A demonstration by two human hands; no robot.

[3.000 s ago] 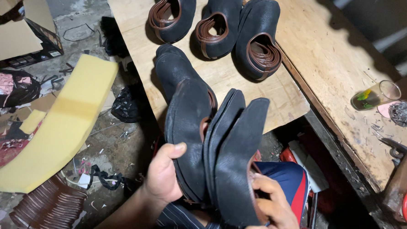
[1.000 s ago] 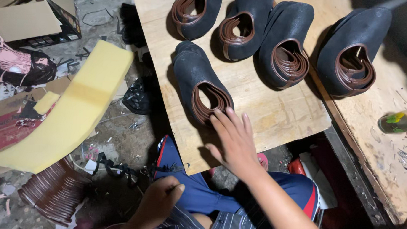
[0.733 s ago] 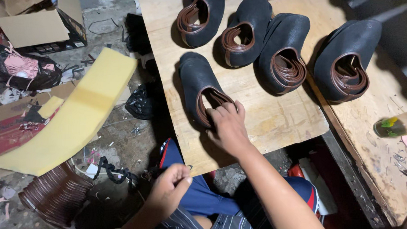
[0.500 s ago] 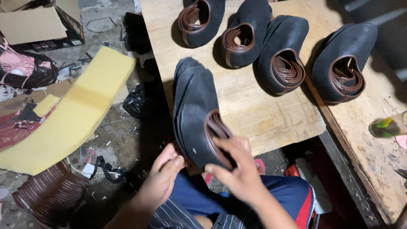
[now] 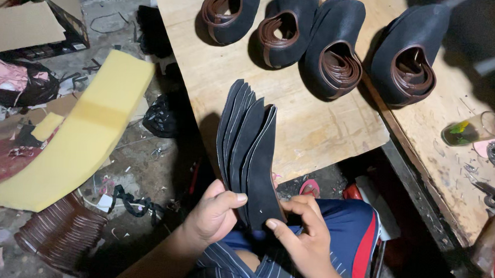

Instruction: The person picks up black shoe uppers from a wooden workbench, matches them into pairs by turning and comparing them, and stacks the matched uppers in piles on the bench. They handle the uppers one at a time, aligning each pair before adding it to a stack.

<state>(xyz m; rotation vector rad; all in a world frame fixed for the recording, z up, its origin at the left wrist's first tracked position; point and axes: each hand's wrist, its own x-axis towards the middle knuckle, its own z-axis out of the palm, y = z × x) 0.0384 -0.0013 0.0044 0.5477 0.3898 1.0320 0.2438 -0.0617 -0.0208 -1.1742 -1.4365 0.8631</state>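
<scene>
Dim workshop light falls on a plywood board (image 5: 315, 125) set above a littered concrete floor. Close over the person's lap, the left hand (image 5: 213, 212) and the right hand (image 5: 304, 236) sit near together, both clamped on the lower end of a stack of black upper pieces (image 5: 250, 147). The left thumb presses across the near face while the right fingers pinch the bottom edge from the other side. The stack stands almost on end, its long axis running from the hands up and slightly left, with the rounded tips fanned out over the board's front edge. Edges alone show, so how many layers there are is hard to count, and the lower ends are hidden behind the fingers.

Beyond the stack, four black shoe uppers with brown lining (image 5: 332, 51) lie in a row on the board; the two at the far left are cut off by the top of the frame. A glass (image 5: 476, 129) lies at the right. A yellow foam slab (image 5: 75, 137) leans over the floor at the left, a cardboard box (image 5: 30, 21) behind it.

Half a second ago the piece lay flatter, its brown-rimmed opening showing; now only thin black edges face the camera, and the hands are lower.
</scene>
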